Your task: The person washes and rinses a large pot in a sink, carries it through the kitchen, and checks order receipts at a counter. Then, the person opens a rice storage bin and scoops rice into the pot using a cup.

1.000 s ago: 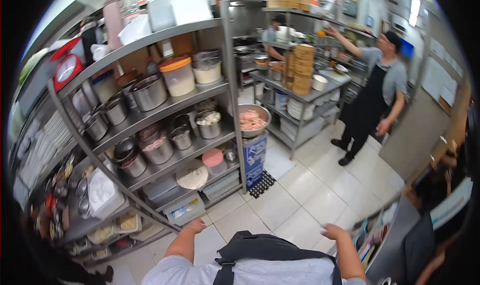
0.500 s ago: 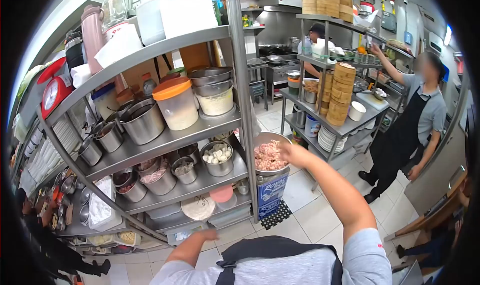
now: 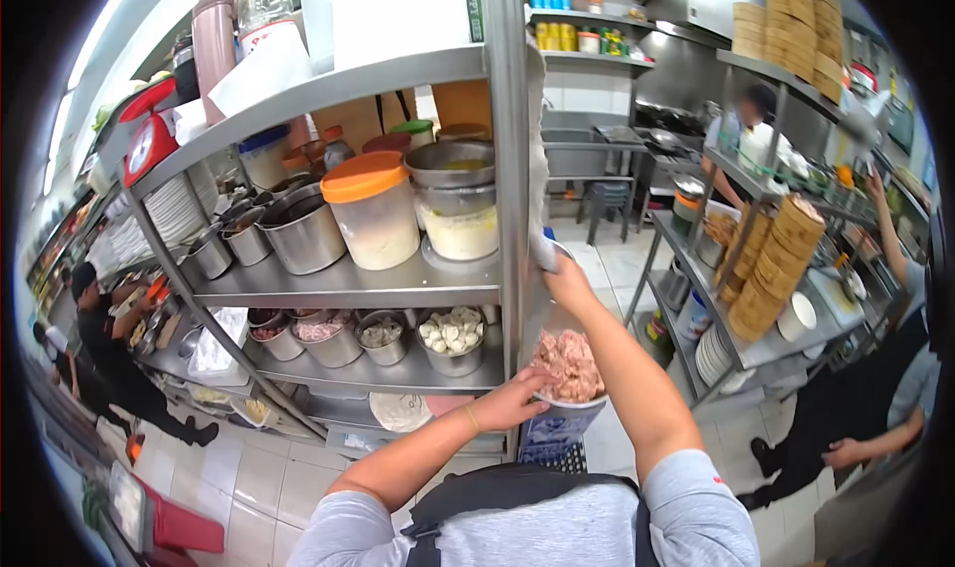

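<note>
A metal bowl [image 3: 589, 404] of raw pinkish meat [image 3: 569, 366] stands on a blue crate [image 3: 553, 430], beside the upright post of the shelving rack. My left hand [image 3: 513, 398] holds the bowl's near left side, with fingers close to the meat. Farther forward, my right hand [image 3: 567, 279] is closed at the bowl's far rim, its fingertips partly hidden. My right forearm reaches over the bowl's right side.
The metal rack [image 3: 418, 281] at left carries pots and an orange-lidded tub [image 3: 370, 209]. Bamboo steamers [image 3: 771, 279] stack on a worktable at right. One person [image 3: 846, 418] stands at right, another [image 3: 741, 134] behind the worktable, others at far left.
The view has turned right and come closer to the rack and bowl. Both hands have moved forward to the bowl, and their fingers have closed on its rim.
</note>
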Demonstrator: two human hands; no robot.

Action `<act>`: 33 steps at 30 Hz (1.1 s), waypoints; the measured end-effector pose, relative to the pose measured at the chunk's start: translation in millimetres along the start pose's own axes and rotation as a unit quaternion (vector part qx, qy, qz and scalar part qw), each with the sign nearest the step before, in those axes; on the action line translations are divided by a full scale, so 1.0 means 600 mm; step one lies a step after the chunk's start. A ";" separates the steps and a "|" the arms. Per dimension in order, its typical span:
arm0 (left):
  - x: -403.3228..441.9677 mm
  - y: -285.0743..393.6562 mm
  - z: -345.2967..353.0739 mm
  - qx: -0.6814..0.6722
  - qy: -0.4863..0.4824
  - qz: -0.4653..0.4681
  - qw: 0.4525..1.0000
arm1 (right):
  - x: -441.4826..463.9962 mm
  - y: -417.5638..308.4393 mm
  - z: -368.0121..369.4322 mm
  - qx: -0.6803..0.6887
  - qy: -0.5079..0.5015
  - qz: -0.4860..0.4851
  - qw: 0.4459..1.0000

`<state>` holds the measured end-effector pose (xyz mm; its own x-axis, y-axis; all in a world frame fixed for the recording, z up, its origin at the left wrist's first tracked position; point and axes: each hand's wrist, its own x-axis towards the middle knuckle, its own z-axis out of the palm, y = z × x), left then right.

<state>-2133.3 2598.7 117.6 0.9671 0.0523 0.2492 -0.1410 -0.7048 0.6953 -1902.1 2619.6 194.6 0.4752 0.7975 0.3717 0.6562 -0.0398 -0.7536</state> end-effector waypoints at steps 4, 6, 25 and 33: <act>0.090 0.024 0.006 -0.301 0.155 -0.185 0.922 | -0.082 -0.079 -0.171 -0.024 -0.014 -0.032 0.999; 0.157 0.000 -0.006 -0.564 0.116 -0.156 0.803 | -0.104 -0.104 -0.248 -0.075 -0.303 -0.143 0.939; 0.447 0.190 0.055 -0.606 0.261 -0.030 0.751 | 0.165 -0.098 -0.203 0.079 0.129 -0.354 0.923; 0.435 0.201 -0.096 -0.162 0.403 -0.056 0.899 | 0.090 -0.053 -0.136 0.342 -0.192 -0.135 0.910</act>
<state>-1910.3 2568.5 305.2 0.5304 0.6975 0.4818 -0.2331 -0.4265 0.8739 -1849.4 2614.9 283.3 0.0243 0.8799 0.4746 0.1383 0.4672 -0.8733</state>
